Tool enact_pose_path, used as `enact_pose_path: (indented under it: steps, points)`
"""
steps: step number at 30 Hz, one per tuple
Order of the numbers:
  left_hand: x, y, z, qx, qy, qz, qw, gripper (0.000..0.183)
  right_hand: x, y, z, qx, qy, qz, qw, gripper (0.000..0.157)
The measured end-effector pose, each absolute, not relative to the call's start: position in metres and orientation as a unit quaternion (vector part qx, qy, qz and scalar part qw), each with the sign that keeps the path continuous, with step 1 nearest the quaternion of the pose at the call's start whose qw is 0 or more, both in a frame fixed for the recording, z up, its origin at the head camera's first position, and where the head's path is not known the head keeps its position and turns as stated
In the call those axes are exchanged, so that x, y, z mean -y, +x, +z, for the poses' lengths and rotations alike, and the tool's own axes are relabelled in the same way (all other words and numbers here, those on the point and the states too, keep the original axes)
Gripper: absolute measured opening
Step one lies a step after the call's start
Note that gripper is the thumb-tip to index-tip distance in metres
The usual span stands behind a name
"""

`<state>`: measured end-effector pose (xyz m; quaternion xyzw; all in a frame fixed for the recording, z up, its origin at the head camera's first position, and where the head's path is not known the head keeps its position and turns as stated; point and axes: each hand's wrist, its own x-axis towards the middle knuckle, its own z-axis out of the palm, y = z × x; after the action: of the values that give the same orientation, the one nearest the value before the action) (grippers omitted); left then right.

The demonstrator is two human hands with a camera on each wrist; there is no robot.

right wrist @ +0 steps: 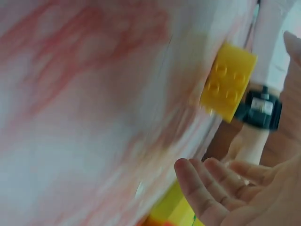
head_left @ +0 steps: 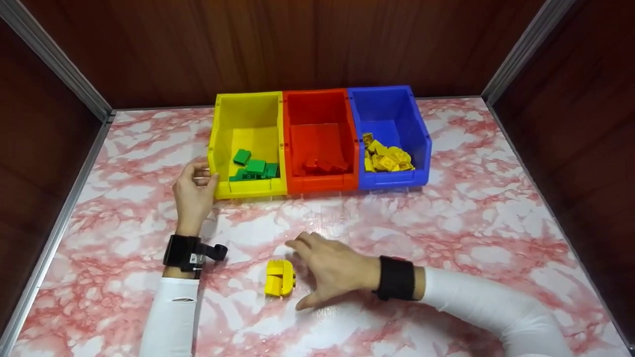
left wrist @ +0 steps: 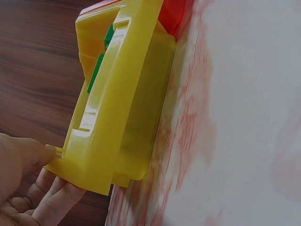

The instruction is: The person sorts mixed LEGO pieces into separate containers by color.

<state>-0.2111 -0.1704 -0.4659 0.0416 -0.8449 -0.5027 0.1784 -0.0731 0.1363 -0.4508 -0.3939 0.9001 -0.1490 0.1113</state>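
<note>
My left hand point(head_left: 192, 196) pinches the front left corner of the yellow bin point(head_left: 250, 188). In the left wrist view the thumb point(left wrist: 35, 153) lies on the bin's rim and the fingers are on its outer side. A small cluster of yellow bricks point(head_left: 274, 285) sits on the table between my arms. Just right of it my right hand point(head_left: 337, 265) is spread, thumb and fingers apart, holding nothing. The right wrist view shows a studded yellow brick point(right wrist: 228, 82) beyond the fingertips. Green bricks point(head_left: 255, 166) lie inside the yellow bin.
Right of the yellow bin stand a red bin point(head_left: 322, 186) with red bricks point(head_left: 325, 165) and a blue bin point(head_left: 397, 181) with several yellow bricks point(head_left: 389, 159). The three stand side by side near the back wall point(head_left: 297, 44) on a marbled table point(head_left: 476, 233).
</note>
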Motion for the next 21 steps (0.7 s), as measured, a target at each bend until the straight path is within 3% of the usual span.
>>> enact_pose_path:
  steps: [6,14,21]
  points:
    - [0.171,-0.211,-0.466,0.845,0.045,-0.502,0.178,0.030,-0.114,-0.065,-0.459,-0.904,-0.388,-0.155,0.094,0.107]
    - [0.171,-0.212,-0.466,0.845,0.042,-0.503,0.177,0.030,-0.107,-0.066,-0.464,-0.896,-0.358,-0.229,0.126,0.068]
    - [0.171,-0.212,-0.466,0.844,0.047,-0.504,0.178,0.030,-0.130,-0.075,-0.453,-0.887,-0.321,-0.297,0.151,0.065]
